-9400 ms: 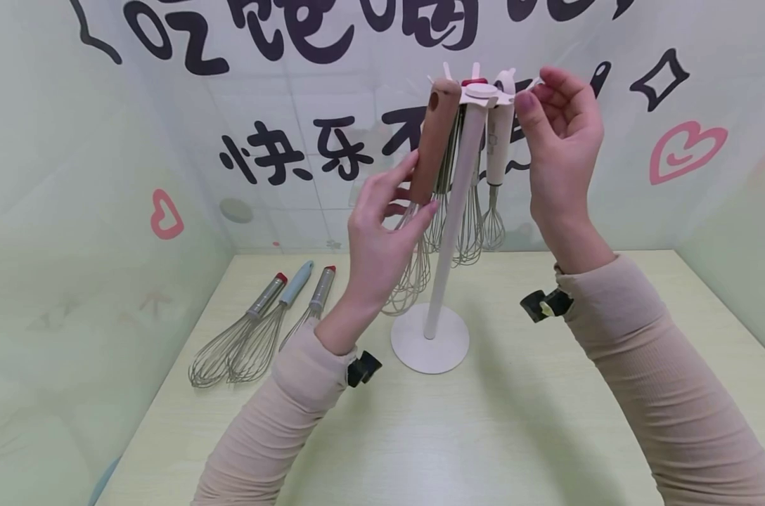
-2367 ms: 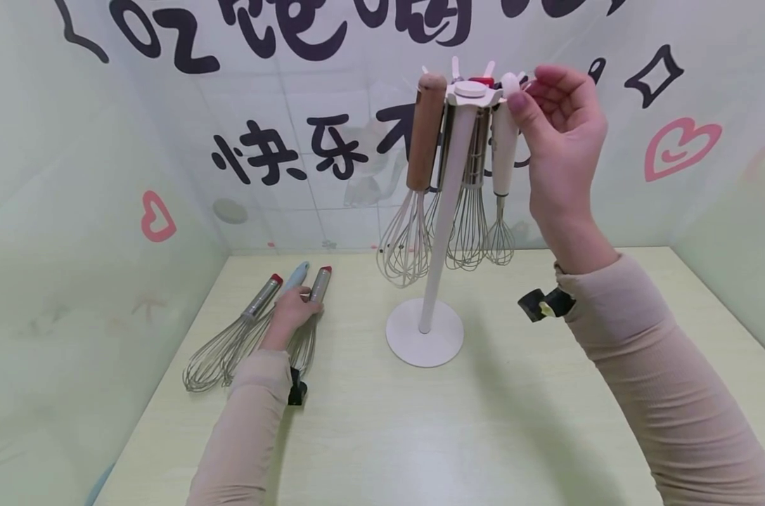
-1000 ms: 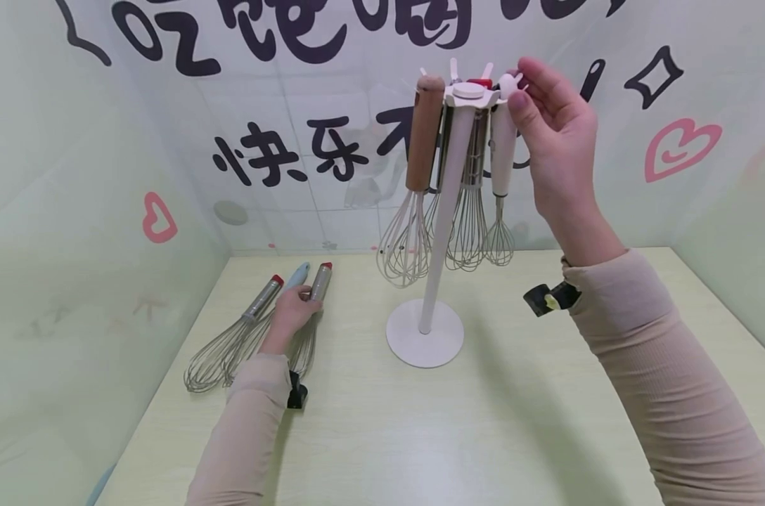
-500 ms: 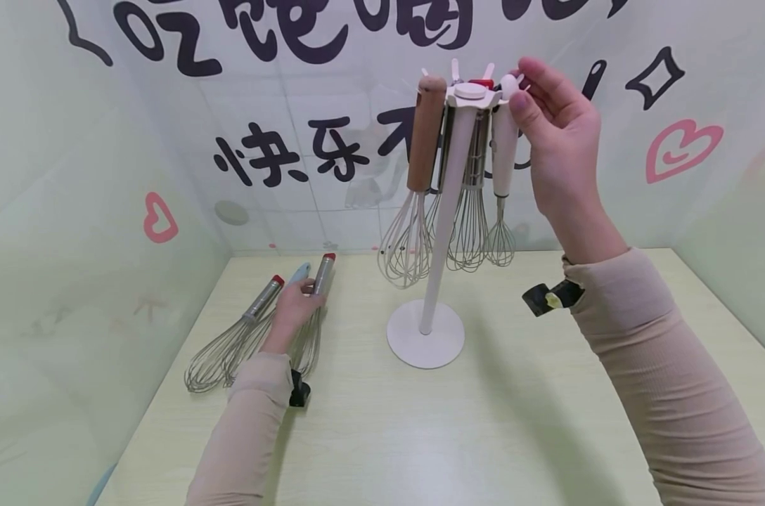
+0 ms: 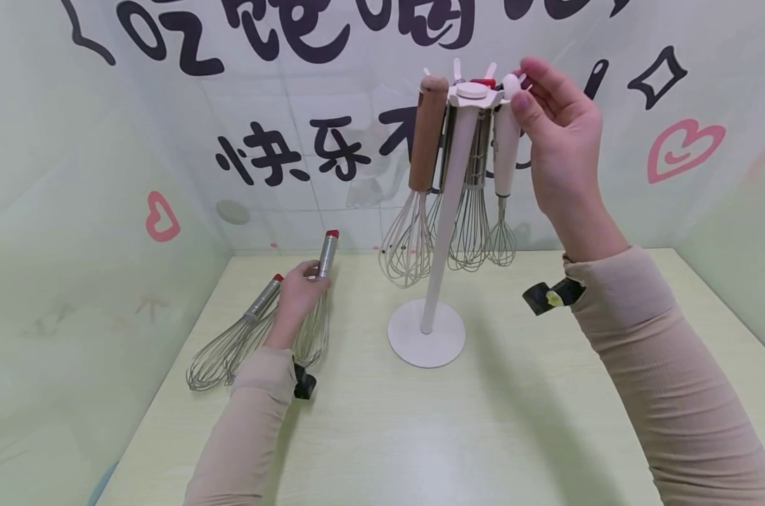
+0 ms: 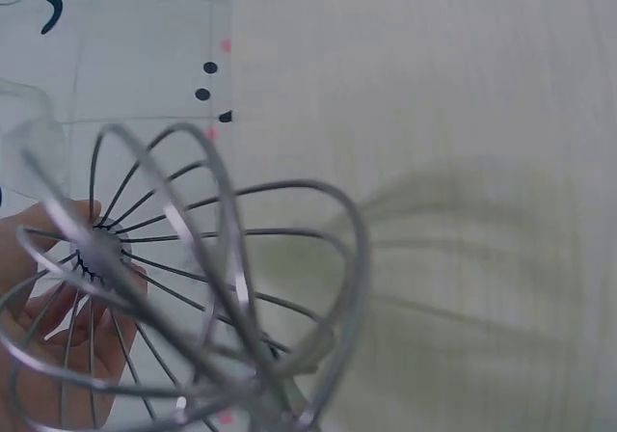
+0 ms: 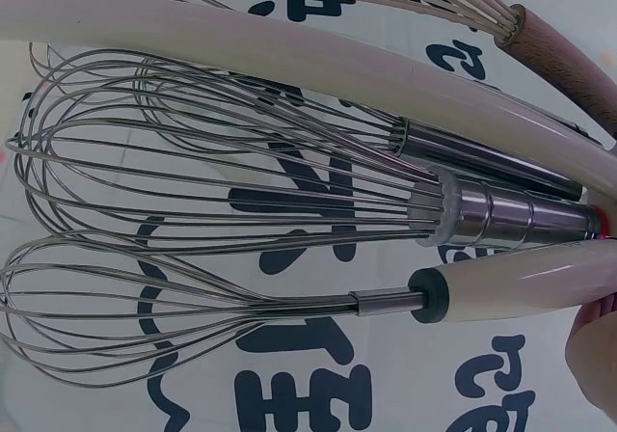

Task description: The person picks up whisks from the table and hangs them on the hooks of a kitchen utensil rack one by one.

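My left hand [image 5: 299,299] grips a steel whisk [image 5: 328,256] with a red end cap, its handle tilted up from the table. In the left wrist view the wire loops of that whisk fill the foreground, above their shadow on the tabletop. At the white whisk stand [image 5: 451,225], my right hand [image 5: 567,140] pinches a hook at the top with thumb and fingers. Right beside it hangs a white-handled whisk [image 5: 505,151]. A wooden-handled whisk [image 5: 427,137] hangs on the left side, and a ribbed steel whisk [image 7: 525,218] hangs between them.
Another red-capped steel whisk [image 5: 264,299] lies at the table's left. A blue-handled whisk there is mostly hidden behind my left hand. The stand's round base [image 5: 410,344] rests mid-table [image 5: 382,436]. A printed backdrop [image 5: 351,133] rises behind.
The wooden-handled whisk, held by my left hand at first, now hangs free. My left hand went to the table whisks and has raised the right-hand steel one. My right hand stays at the stand.
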The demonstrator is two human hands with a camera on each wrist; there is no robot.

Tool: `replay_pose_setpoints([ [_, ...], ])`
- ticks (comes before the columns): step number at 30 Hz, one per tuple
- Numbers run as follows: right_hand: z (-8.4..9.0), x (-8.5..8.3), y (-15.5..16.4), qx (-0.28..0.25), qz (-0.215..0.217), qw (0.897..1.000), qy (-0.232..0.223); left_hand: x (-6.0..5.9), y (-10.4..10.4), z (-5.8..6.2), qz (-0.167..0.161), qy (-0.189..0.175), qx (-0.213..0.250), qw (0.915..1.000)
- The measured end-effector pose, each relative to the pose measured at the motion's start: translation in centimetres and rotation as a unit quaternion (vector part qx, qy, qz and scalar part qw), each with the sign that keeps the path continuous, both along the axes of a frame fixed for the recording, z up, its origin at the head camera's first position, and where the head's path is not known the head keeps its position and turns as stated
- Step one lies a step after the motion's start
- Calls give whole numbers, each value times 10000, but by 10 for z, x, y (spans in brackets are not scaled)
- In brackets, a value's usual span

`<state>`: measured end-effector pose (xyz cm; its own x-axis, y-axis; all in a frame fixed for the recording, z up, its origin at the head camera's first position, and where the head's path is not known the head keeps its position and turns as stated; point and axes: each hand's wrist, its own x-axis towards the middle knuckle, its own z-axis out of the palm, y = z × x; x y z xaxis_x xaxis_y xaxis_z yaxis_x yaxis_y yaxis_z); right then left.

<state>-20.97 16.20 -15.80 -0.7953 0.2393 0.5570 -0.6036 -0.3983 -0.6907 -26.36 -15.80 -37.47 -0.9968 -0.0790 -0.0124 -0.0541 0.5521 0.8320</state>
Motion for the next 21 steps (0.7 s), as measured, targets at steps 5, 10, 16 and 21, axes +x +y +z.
replay_pose_setpoints([
  [5, 1, -1, 0, -111, 31, 9999, -24, 0, 6, 11, 51, 264, 207, 9994],
  [10, 1, -1, 1, -230, 49, 9997, -106, 2, 12, 20, 37, 404, 267, 9988],
  [16, 1, 0, 1, -136, 5, 9997, -215, 5, 19, 29, -64, 454, 479, 9978],
  [21, 1, 0, 1, 6, -5, 9996, -295, 11, 26, 36, -48, 589, 457, 9972],
])
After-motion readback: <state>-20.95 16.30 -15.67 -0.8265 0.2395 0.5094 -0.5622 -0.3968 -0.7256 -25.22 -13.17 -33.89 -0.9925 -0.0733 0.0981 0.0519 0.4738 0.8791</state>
